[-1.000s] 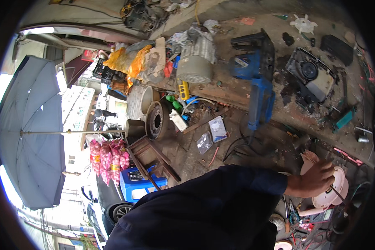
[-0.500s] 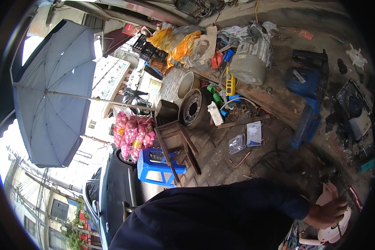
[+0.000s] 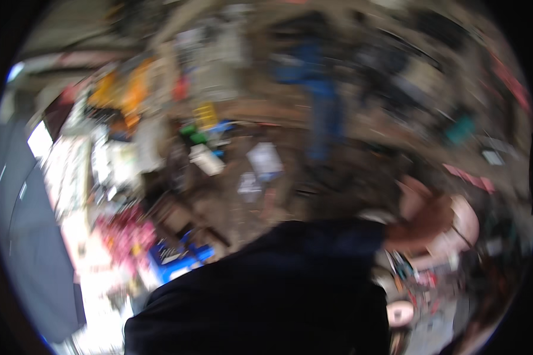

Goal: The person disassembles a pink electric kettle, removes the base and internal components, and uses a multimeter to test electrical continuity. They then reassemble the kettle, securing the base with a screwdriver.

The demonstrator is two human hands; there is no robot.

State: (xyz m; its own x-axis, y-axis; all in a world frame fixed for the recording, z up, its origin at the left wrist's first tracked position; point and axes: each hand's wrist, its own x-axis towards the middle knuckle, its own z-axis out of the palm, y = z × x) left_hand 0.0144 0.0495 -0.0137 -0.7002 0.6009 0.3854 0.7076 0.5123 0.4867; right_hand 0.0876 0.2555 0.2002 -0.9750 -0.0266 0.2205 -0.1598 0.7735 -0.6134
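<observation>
Heavily motion-blurred head view over a cluttered workshop floor.

Far left: grey umbrella canopy (image 3: 26, 236), partly cut by the rim. Lower left: pink bundle (image 3: 127, 234) beside a blue crate (image 3: 175, 260). Upper left of centre: orange-yellow heap (image 3: 121, 94), small yellow item (image 3: 205, 115), green item (image 3: 189, 133) and white bottle-like object (image 3: 206, 160) lying close together. Centre: two pale flat packets (image 3: 265, 161) on the brown ground; behind them a blue upright frame (image 3: 326, 115).

Lower centre: dark blue sleeve (image 3: 266, 290) reaching rightward across the view. Right: one hand (image 3: 423, 222) at the sleeve's end, resting on or against a pale pink rounded housing (image 3: 459, 228), possibly a fan part; which of the two hands cannot be told, nor whether fingers grip or merely touch. Other hand not visible.

Progress, as a judgement: contact with the pink housing just made or being sought; no lifting, opening or dismantling evident; essentially all handling apparently left.
</observation>
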